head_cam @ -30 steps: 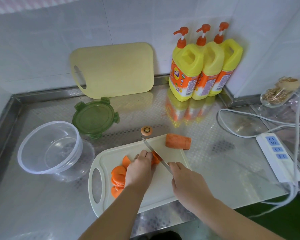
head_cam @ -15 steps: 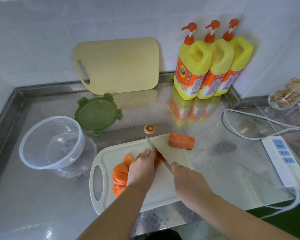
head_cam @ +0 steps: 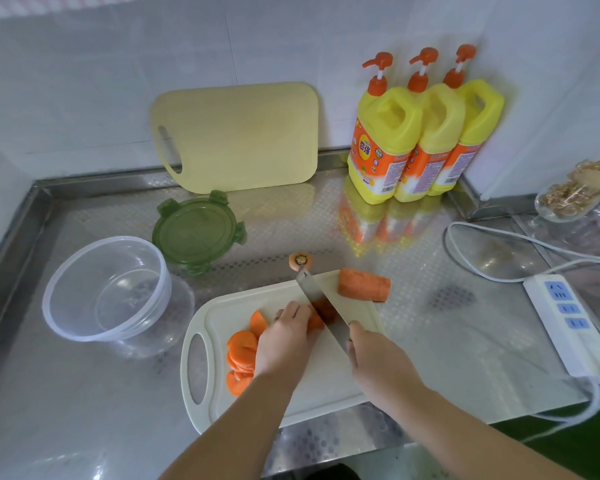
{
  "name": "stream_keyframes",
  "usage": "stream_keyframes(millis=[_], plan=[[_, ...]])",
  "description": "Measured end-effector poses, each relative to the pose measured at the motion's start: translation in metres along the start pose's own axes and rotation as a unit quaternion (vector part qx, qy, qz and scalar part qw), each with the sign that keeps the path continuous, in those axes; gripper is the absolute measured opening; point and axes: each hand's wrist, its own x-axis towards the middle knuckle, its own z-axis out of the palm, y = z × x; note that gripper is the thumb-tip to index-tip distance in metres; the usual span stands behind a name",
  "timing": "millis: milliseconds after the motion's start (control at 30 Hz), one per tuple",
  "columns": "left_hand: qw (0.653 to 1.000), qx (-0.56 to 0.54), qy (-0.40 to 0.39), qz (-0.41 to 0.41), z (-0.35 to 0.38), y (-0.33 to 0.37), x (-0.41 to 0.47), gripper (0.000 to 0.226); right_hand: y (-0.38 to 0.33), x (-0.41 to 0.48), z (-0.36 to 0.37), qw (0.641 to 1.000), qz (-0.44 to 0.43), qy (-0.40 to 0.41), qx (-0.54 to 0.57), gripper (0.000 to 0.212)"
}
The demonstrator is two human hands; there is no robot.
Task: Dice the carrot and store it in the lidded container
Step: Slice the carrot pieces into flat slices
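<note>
Carrot slicing on a white cutting board, steel counter: 2 hands, 1 knife.

Change from 1 s ago: the knife now shows its broad flat, where only a thin edge showed then. Hands, carrot slices and carrot chunk keep their places on the board. Left hand: fingers curled, pressed together, holding down the carrot piece against the blade. Right hand: curled round the knife handle. The left hand covers most of the piece, the blade crosses it, and the right hand hides the handle. Around: 1 carrot top on the counter by the knife tip; 1 clear container, open, left of the board; 1 green lid behind it; 1 yellow board leaning on the wall; 3 yellow pump bottles; 1 power strip on the right.
</note>
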Motion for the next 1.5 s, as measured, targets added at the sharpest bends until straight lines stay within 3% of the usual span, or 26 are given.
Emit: stream_keyframes(millis=[167, 633, 933, 1100, 1333, 1500], plan=[[0.999, -0.04, 0.016, -0.016, -0.004, 0.002, -0.002, 0.024, -0.001, -0.01, -0.002, 0.999, -0.028, 0.033, 0.005, 0.011], [0.999, -0.042, 0.006, -0.033, -0.009, -0.004, -0.003, 0.023, -0.01, -0.016, 0.0, 0.998, -0.034, 0.021, -0.057, 0.022], [0.996, -0.078, 0.007, -0.037, -0.004, -0.006, 0.0, 0.025, -0.017, -0.01, 0.001, 0.996, -0.021, -0.016, -0.082, 0.03], [0.998, -0.061, 0.01, -0.033, -0.003, -0.007, 0.001, 0.022, -0.018, -0.003, 0.004, 0.993, -0.005, -0.047, -0.104, 0.045], [0.996, -0.078, 0.011, -0.039, -0.007, -0.005, -0.001, 0.022, -0.005, 0.003, 0.003, 1.0, 0.005, -0.01, -0.01, 0.008], [0.995, -0.096, 0.019, -0.038, -0.007, -0.007, -0.005, 0.022, -0.007, -0.007, 0.0, 0.999, -0.029, 0.033, -0.009, 0.013]])
